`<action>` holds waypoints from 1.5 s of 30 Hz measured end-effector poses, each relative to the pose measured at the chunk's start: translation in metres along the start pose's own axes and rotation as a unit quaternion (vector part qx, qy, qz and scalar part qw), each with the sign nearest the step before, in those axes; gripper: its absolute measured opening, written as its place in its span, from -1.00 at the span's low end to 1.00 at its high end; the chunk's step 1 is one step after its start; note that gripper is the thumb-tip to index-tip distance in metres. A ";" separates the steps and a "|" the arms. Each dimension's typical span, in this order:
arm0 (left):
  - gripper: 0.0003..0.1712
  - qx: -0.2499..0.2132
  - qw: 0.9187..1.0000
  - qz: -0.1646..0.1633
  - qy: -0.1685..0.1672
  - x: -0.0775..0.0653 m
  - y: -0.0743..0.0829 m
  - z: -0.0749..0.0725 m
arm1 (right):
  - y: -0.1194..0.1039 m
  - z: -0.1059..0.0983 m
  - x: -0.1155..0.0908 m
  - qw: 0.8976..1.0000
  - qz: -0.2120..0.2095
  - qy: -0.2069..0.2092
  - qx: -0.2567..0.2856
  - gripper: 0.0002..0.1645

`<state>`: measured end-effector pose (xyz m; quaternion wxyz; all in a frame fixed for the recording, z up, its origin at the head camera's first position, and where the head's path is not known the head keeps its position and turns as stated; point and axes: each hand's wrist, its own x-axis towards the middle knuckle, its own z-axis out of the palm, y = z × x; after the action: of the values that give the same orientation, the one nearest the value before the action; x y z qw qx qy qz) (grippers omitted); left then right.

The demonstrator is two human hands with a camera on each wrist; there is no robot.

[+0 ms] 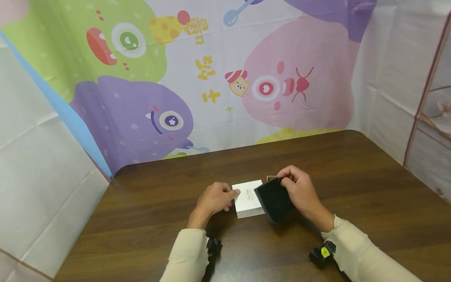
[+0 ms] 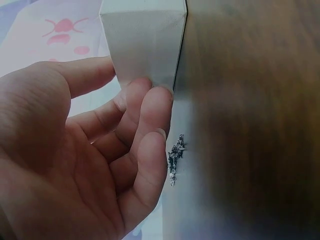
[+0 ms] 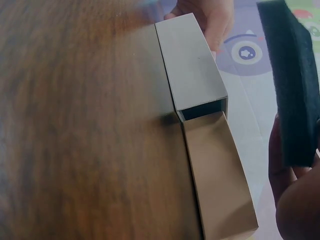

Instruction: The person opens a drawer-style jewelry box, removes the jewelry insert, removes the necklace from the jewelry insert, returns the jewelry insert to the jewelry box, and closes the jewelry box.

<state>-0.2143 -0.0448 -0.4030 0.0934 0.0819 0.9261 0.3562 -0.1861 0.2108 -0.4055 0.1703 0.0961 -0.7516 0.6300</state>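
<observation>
A white slide-out box [image 1: 246, 197] with small gold lettering lies flat on the table. My left hand [image 1: 215, 199] holds it at its left end, thumb on the top and the other fingers against the end face. From the box's right end a gold-coloured drawer [image 3: 220, 175] is pulled partly out, with a dark gap at the join. My right hand [image 1: 299, 192] pinches a black foam insert [image 1: 276, 199] by its upper edge, tilted above the drawer. In the head view the insert hides most of the drawer.
The brown wooden table [image 1: 158, 235] runs back to a cartoon-printed cloth [image 1: 218, 129]. A small silvery, glittery piece [image 2: 176, 159] shows beyond the left fingers in the left wrist view. Cameras are strapped to both wrists.
</observation>
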 end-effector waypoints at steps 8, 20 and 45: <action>-0.64 0.002 1.000 0.002 0.000 0.000 0.002 0.001 | 0.003 -0.003 0.000 1.000 -0.004 0.002 -0.001 -0.84; -0.64 -0.009 1.000 -0.005 -0.005 -0.001 -0.001 0.006 | 0.002 -0.007 -0.001 1.000 -0.013 0.019 -0.017 -0.85; -0.64 -0.004 1.000 -0.012 -0.002 0.000 0.000 0.001 | -0.002 -0.010 0.008 0.996 -0.003 0.050 -0.073 -0.85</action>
<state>-0.2144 -0.0438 -0.4034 0.1001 0.0715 0.9253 0.3587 -0.1917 0.2213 -0.3993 0.2162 0.0543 -0.7861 0.5766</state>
